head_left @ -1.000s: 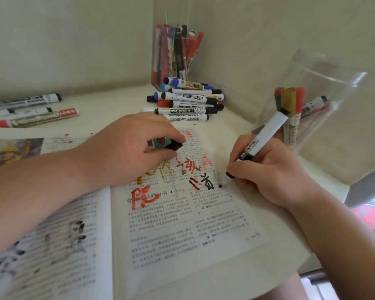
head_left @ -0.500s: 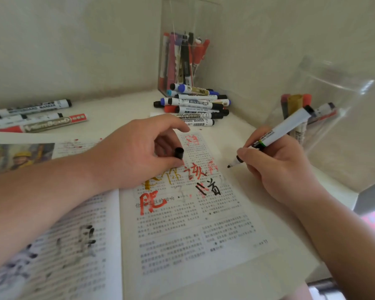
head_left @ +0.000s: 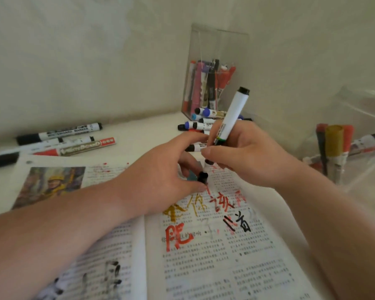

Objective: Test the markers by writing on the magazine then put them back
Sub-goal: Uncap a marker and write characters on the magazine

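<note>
Right hand (head_left: 245, 156) above the top of the magazine's (head_left: 214, 267) right-hand page, fingers curled round a white marker (head_left: 233, 118), thumb and forefinger pinching low on the barrel near the dark tip. Barrel tilted, black end up and away from the fingers. Left hand (head_left: 167, 172) just left of those fingers, low over the same page, thumb and fingertips pinching a small black cap (head_left: 203, 177). Cap directly under the marker's tip, close in; touching the tip or not, cannot tell. Remaining left fingers bent loosely above the cap. Nearer than both sets of fingers, on the printed page: hand-drawn characters (head_left: 178, 237) in gold, red and black. Left of the left wrist, a colour photo (head_left: 50, 185) on the facing page. Beyond the fingertips and partly hidden behind them, a heap of loose markers (head_left: 195, 126) flat on the white table (head_left: 139, 135), blue and black caps showing. Behind that heap, in the corner, a tall clear box (head_left: 204, 44) with more markers upright inside. Far left of the left hand, three markers (head_left: 61, 133) side by side on the table, the nearest with a red label. Right of the right hand, well apart, a tilted clear container (head_left: 368, 109) with a gold-capped marker (head_left: 333, 144) and red ones beside it.
</note>
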### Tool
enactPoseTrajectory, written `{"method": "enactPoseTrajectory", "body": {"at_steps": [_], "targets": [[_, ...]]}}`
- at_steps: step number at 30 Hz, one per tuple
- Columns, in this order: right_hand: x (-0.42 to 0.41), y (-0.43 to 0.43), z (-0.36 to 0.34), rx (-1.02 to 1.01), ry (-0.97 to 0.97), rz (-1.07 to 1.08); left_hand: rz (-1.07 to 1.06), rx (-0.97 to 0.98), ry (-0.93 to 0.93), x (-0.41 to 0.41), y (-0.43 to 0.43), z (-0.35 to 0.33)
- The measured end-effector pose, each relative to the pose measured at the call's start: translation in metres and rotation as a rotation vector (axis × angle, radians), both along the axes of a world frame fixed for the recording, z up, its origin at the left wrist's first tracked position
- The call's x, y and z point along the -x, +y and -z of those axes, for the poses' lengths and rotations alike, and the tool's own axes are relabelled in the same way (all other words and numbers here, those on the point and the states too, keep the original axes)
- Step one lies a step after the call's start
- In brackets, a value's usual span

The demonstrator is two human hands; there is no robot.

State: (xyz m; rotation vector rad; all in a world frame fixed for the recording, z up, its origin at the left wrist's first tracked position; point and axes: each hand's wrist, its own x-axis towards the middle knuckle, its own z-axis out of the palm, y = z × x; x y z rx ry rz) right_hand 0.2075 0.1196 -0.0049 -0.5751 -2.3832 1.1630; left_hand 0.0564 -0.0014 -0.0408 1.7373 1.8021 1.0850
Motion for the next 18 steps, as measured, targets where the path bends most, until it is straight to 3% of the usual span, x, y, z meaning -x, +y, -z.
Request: {"method": "enactPoseTrajectory", "body": {"at_steps": [11,18], "targets": [[-0.003,-0.012,0.001,-0.188,-0.201,0.046,0.001,0.001,-0.019,0.0,0.002,-0.001],[0.001,-0.021,0.001,-0.206,-0.251,0.051,0.016,-0.009,-0.001,0.0,-0.001,-0.003]]}}
